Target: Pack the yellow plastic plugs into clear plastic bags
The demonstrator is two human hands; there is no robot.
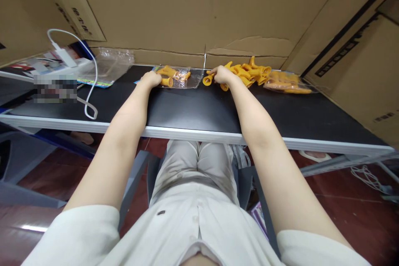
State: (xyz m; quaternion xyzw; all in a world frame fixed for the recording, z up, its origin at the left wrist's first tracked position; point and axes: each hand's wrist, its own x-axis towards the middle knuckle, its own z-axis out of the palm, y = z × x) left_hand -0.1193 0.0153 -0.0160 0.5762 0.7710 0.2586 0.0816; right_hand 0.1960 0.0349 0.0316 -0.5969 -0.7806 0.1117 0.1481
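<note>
Just beside my right hand [222, 75] lies a heap of smooth yellow pieces [249, 71] with round ends; that hand pinches one piece [207, 81]. My left hand [151, 79] touches a crinkly clear bag [195, 78]; I can't tell if it's pinching.

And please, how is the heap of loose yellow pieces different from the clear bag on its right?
The yellow heap lies uncovered, while the clear bag shows its pieces through plastic. The heap is piled higher; the bag lies flatter. The right hand is at the heap's left edge; no hand touches the bag. Both show yellow pieces and rest on the black tabletop.
</note>
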